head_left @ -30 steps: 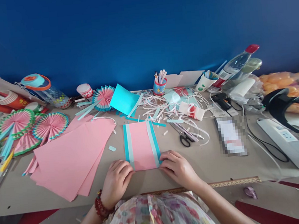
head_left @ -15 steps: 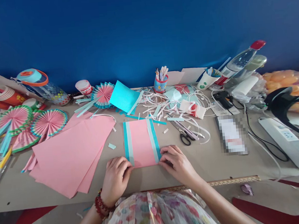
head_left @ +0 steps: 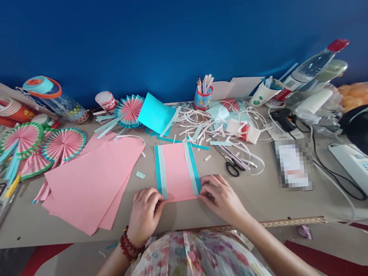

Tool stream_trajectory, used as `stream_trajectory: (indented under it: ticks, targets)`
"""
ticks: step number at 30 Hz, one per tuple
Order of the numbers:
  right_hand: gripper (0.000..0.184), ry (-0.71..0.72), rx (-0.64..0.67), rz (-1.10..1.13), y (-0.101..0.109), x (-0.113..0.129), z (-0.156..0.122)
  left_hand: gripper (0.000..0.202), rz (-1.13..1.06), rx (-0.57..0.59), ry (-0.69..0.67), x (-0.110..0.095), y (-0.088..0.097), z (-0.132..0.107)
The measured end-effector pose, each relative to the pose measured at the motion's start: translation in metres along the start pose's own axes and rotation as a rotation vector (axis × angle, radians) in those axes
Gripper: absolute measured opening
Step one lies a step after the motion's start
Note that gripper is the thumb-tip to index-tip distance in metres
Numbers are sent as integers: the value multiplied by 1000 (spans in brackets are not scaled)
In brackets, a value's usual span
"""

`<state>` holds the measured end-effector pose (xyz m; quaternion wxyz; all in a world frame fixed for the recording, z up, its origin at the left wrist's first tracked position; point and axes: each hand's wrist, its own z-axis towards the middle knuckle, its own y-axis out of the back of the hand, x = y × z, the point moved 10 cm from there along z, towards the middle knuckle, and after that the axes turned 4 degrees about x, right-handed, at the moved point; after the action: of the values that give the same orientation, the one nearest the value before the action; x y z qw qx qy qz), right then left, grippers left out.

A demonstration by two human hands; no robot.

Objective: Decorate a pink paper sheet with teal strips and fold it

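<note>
Between both hands [head_left: 183, 204], fingertips pinch the striped pink sheet's [head_left: 176, 172] near edge.

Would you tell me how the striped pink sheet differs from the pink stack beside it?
The striped sheet has teal and pale strips along both edges; the pink stack is plain. The striped sheet lies square to the table edge; the pink stack is wider and skewed. Left hand and right hand hold the striped sheet's near edge; the pink stack lies untouched. Both are pink paper.
</note>
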<state>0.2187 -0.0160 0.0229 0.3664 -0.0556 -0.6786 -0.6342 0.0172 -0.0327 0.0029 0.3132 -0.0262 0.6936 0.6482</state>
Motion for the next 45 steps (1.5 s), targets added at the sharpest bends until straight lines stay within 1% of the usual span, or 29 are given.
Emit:
stream_trajectory:
  ticks: [6, 12, 19, 27, 32, 36, 41, 45]
  targets:
    - [11, 17, -7, -21, 0, 0, 0, 16, -25, 1, 23, 4, 1, 0]
    - [13, -12, 31, -49, -3, -2, 0, 18, -22, -6, 32, 4, 0, 0]
    - [13, -18, 31, -34, -1, -1, 1, 18, -32, 8, 41, 6, 1, 2]
    - [12, -31, 38, -19, -2, -1, 2, 17, -17, -22, 48, 5, 3, 1]
    - [11, -29, 42, -17, -3, -3, 0, 19, 7, -66, 90, 8, 7, -2]
    - [10, -14, 48, -18, -6, -5, 0, 21, -10, -94, 105, 6, 11, -3]
    - [12, -6, 33, -31, -6, -5, 0, 21, -42, -106, 133, 8, 13, -5]
    - [12, -5, 46, -40, -6, -5, -1, 18, -57, -102, 136, 11, 11, -7]
